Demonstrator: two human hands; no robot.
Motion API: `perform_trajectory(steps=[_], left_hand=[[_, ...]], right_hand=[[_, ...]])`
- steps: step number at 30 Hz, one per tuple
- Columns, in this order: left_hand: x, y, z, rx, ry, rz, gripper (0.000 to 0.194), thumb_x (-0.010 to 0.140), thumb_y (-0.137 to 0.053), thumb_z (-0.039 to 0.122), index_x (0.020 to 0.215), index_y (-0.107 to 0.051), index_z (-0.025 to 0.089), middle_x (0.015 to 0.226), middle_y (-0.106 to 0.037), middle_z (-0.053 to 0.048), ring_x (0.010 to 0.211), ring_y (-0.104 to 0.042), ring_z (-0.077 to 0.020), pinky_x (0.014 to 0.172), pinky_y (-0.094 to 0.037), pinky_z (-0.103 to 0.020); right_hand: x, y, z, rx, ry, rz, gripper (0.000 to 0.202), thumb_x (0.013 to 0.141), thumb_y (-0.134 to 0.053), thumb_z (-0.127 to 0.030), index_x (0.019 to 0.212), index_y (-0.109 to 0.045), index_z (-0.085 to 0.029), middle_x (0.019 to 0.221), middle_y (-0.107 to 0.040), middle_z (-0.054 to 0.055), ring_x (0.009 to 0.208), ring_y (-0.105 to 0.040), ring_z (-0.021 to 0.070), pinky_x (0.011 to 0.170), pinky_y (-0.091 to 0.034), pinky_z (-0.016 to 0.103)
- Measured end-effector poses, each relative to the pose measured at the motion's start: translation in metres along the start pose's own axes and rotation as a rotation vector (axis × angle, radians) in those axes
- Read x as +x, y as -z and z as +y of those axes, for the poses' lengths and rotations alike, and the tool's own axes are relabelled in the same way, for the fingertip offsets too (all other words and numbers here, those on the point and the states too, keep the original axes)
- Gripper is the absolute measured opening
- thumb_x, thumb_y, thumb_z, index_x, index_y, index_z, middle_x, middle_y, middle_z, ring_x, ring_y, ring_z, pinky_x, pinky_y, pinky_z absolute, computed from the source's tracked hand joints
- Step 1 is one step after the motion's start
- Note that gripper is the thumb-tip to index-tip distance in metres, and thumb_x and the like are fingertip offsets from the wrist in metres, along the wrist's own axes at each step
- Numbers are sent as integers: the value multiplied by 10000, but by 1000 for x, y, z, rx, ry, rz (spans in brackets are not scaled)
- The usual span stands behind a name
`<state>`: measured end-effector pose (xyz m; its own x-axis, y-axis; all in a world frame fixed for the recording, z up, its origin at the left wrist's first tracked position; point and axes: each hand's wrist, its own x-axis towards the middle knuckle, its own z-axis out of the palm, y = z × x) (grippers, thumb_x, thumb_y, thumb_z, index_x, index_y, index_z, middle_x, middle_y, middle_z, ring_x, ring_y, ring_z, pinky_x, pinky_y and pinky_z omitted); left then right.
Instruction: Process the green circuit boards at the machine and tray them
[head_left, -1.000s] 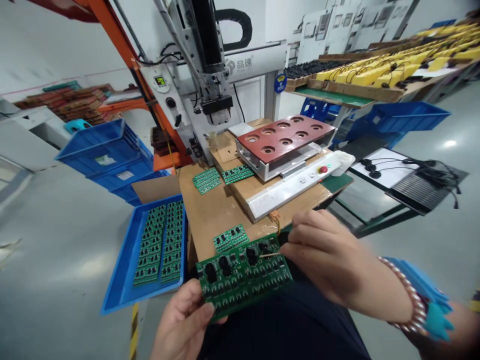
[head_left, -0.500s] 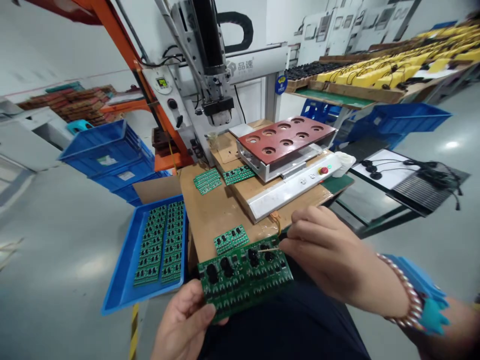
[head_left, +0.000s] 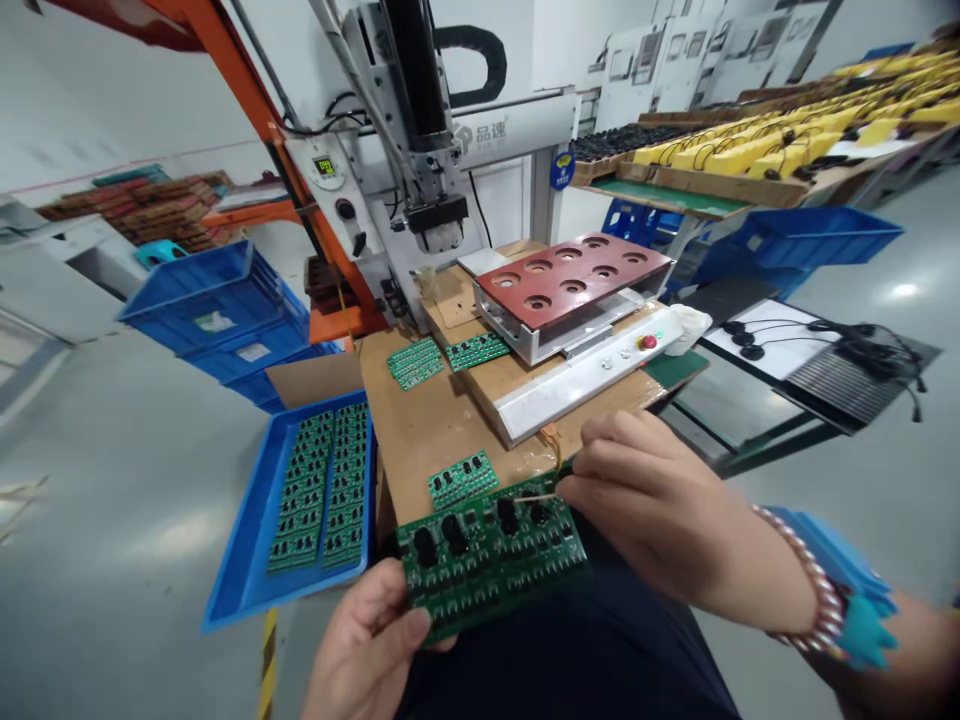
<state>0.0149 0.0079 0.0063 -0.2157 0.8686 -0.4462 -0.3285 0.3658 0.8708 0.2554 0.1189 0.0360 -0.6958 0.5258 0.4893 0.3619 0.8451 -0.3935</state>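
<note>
My left hand (head_left: 367,640) grips the lower left corner of a green circuit board (head_left: 487,575), thumb on top and fingers beneath. The board is tilted towards me above my lap and bears several round black parts along its upper half. Between the fingertips of my right hand (head_left: 649,515) is a thin, pale toothpick (head_left: 534,498). Its tip is at one of the black parts (head_left: 508,515) on the board's right half; whether it touches cannot be made out. Just behind lies a smaller-looking green board (head_left: 463,480) on the brown bench (head_left: 405,430).
A blue tray (head_left: 244,560) with stacked boards stands at the left, blue crates (head_left: 214,310) behind it. More boards (head_left: 416,362) lie farther back on the bench. A red fixture (head_left: 574,280) with round holes sits beneath a machine head (head_left: 439,225), behind a white control panel (head_left: 585,370).
Almost nothing differs. The toothpick and my right hand have shifted very slightly at the board, while my left hand keeps the same grip.
</note>
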Motion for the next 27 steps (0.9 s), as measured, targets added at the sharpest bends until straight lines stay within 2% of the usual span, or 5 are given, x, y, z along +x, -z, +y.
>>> perform_trajectory(steps=[11,22,27], left_hand=[[1,-1,-1,-13,9,53,200,570,-781,262,728,-705,165,655,-652,-37,565,-557,-155,503,-467,-236],[0,-1,-2,-21,23,57,213,525,-809,273,671,-689,174,601,-626,-20,546,-550,-150,493,-462,-226],[0,-2,-2,-22,14,75,217,540,-801,273,696,-690,174,629,-638,-25,558,-550,-148,501,-466,-226]], right_hand=[[-1,3,-2,56,35,-47,210,782,-447,-36,910,-605,-86,779,-504,75,787,-392,182,666,-314,349],[-1,-1,1,6,24,26,165,788,-469,-25,857,-597,-103,774,-514,64,774,-395,171,658,-318,346],[0,2,-3,25,15,-20,195,781,-459,-24,898,-597,-98,757,-503,60,760,-385,168,653,-312,342]])
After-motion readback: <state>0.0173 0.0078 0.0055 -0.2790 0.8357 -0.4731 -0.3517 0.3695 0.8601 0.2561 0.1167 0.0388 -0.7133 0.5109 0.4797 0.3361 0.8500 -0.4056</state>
